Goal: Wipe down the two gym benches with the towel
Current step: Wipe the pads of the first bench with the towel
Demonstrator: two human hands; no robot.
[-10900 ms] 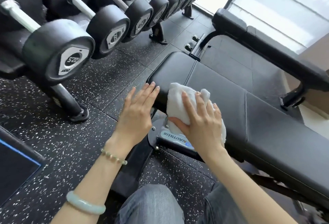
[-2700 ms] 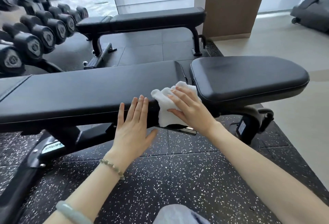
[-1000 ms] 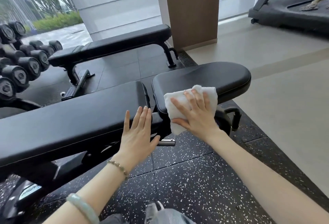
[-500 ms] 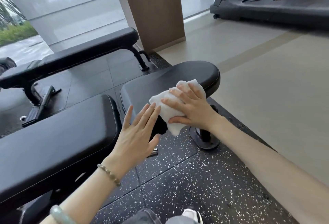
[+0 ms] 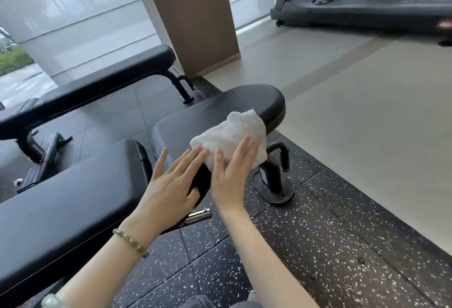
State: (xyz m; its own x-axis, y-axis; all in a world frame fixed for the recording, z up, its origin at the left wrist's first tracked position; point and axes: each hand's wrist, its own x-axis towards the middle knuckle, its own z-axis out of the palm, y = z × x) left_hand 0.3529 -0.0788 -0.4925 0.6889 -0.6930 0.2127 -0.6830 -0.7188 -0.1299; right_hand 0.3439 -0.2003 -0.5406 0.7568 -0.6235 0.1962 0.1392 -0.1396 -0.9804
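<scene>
I see my right hand (image 5: 230, 173) pressing the white towel (image 5: 234, 131) with straight fingers over the near edge of the closer bench (image 5: 232, 102), at its seat pad, my left hand (image 5: 171, 183) flat just beside, fingertips touching the towel, and bare beige floor (image 5: 354, 117) beyond the pad's rounded end

Soft daylight from windows (image 5: 73, 14), blurred hands, wide-angle edge bending
</scene>
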